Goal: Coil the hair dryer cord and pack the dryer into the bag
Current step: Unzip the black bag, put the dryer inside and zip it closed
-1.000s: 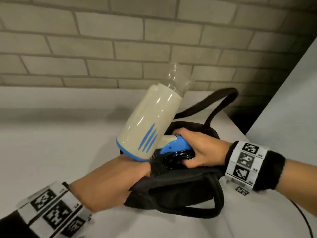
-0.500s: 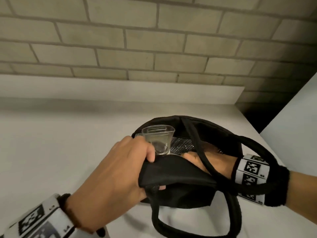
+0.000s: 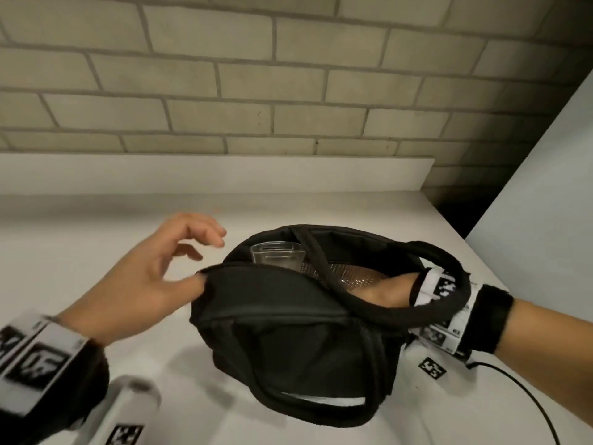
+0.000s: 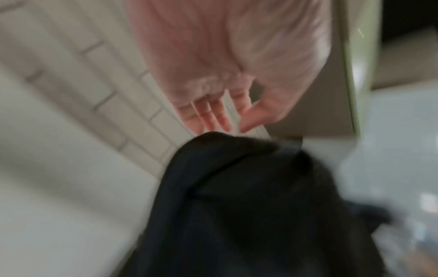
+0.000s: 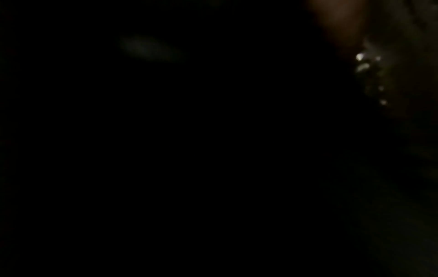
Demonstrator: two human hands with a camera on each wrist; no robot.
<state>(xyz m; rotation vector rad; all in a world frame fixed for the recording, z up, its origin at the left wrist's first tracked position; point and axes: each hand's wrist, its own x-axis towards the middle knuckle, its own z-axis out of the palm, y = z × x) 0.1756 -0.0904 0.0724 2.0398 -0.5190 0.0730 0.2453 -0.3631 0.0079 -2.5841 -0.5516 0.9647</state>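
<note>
- Inside the soft black bag (image 3: 288,316), the hair dryer's clear nozzle (image 3: 276,255) shows; rigid, slippery.
- Left hand (image 3: 154,277) fingers relaxed, thumb touching rim.
- Right hand (image 3: 385,292) buried; grip unreadable.

Your left hand (image 3: 150,277) hangs with fingers loosely spread and relaxed, thumb tip touching the bag (image 3: 288,332) at its rim. Your right hand (image 3: 382,293) reaches inside the bag past the wrist; its fingers are hidden, so their grip cannot be told.

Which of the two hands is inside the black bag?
The right hand: it reaches into the bag, fingers hidden. The left hand stays outside, only touching the rim.
</note>
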